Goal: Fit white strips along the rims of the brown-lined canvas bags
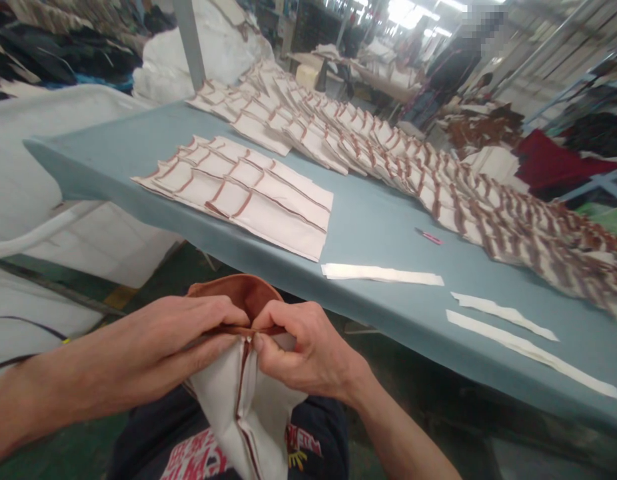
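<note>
A cream fabric piece with brown trim (218, 383) hangs over my lap, its brown side (238, 290) curving up behind my fingers. My left hand (203, 333) pinches the brown-edged rim from the left, thumb below and fingers above. From the right, my right hand (301, 347) grips the same rim between thumb and bent forefinger. Both sets of fingertips nearly meet where a brown seam runs down the cream cloth. The lower end of the piece goes out of view at the bottom.
On the blue-covered table (373, 213) lie a small stack of cream panels (283, 200), a long row of overlapping brown-trimmed pieces (388, 153), pink-handled snips (429, 236) and white strips (383, 273). A person (443, 73) stands in the background.
</note>
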### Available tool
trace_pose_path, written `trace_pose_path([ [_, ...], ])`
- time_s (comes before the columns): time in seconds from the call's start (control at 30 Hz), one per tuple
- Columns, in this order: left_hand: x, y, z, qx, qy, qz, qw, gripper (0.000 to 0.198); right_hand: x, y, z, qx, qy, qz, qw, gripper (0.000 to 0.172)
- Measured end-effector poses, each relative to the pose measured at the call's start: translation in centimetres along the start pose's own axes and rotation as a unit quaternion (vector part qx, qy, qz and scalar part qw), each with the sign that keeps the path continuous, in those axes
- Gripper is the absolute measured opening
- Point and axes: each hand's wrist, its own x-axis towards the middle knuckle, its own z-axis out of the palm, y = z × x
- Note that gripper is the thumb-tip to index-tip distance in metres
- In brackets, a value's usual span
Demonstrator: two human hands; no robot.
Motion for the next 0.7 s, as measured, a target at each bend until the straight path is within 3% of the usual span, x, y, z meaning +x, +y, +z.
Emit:
trace_pose_path([
  [0.1, 1.3, 0.9, -0.8, -0.065, -0.033, -0.016, 0.997, 0.028, -0.3, 0.0, -0.4, -0.005, -0.003, -0.011, 1.0, 0.009],
  [0.23, 2.7, 2.0, -1.1, -0.078, -0.068, -0.028, 0.994, 0.035, -0.9, -0.1, -1.2, -0.046, -0.007, -0.053, 0.998, 0.01],
  [0.47, 3.6, 2.2, -0.8, -0.086, -0.137, -0.06, 0.985, 0.028, -1.9, -1.6, -2.9, -0.125, -0.082, -0.082, 0.985, 0.013],
  [0.53, 3.6, 2.1, 0.0, -0.076, -0.118, -0.045, 0.989, 0.028, -1.9, -1.7, -3.1, -0.153, -0.091, -0.076, 0.981, 0.014],
  [0.63, 3.2, 2.3, 1.7, -0.056, -0.042, 0.0, 0.998, 0.026, -1.8, -1.3, -3.1, -0.124, -0.064, -0.077, 0.987, 0.011],
  [0.7, 2.5, 2.6, 2.7, -0.06, -0.004, 0.022, 0.998, 0.024, -1.7, -0.5, -2.6, -0.077, -0.032, -0.095, 0.992, 0.023],
])
